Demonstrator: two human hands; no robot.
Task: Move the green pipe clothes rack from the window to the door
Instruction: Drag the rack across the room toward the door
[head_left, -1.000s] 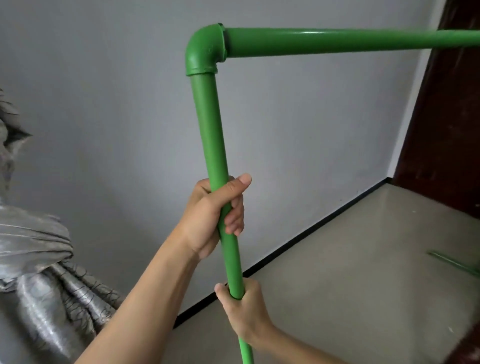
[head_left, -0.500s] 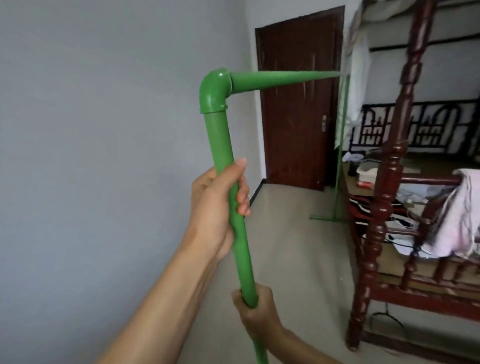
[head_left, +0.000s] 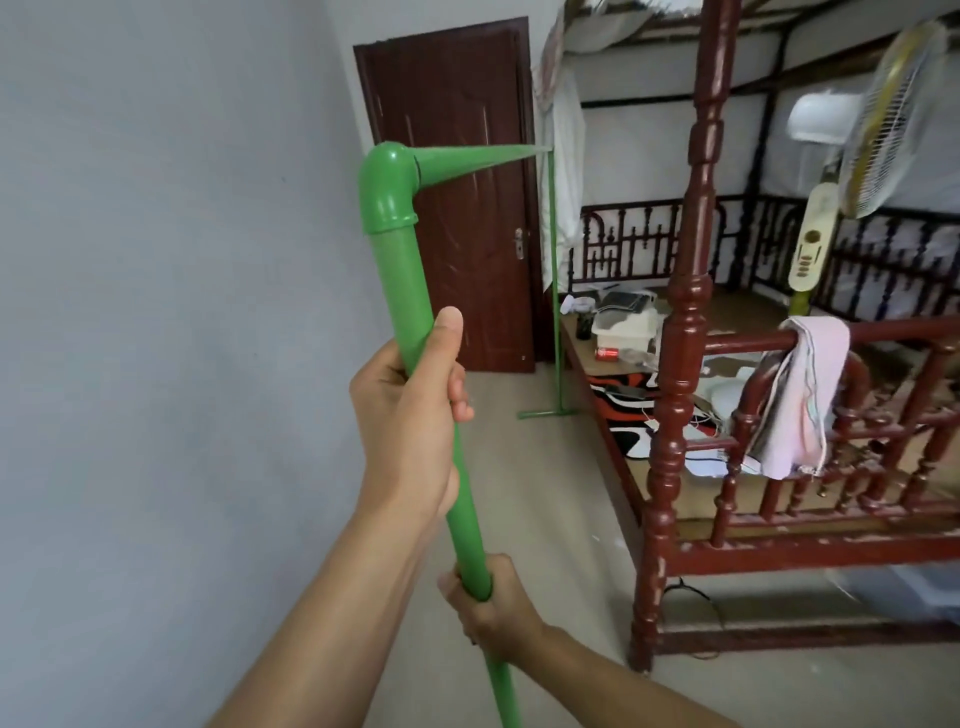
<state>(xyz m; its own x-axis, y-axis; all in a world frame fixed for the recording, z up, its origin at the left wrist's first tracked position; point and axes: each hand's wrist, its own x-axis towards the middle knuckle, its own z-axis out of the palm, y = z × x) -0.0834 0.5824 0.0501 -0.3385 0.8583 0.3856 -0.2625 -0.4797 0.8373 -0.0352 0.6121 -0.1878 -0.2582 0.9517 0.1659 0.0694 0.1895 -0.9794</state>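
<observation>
Hands hold the near upright of the green rack (head_left: 402, 280): the left hand (head_left: 408, 415) is wrapped around the pipe with thumb up along it, and the right hand (head_left: 493, 613) grips it lower, at 6 o'clock. The top bar runs away toward the far upright, whose foot rests on the pale floor (head_left: 545, 493) near the brown door (head_left: 457, 208) at 12 o'clock. A plain grey wall (head_left: 156, 312) fills 9 o'clock. At 3 o'clock stands a red wooden bed (head_left: 680, 364) with a pink cloth (head_left: 800, 400) over its rail, and a fan (head_left: 883, 119) at 2 o'clock.
</observation>
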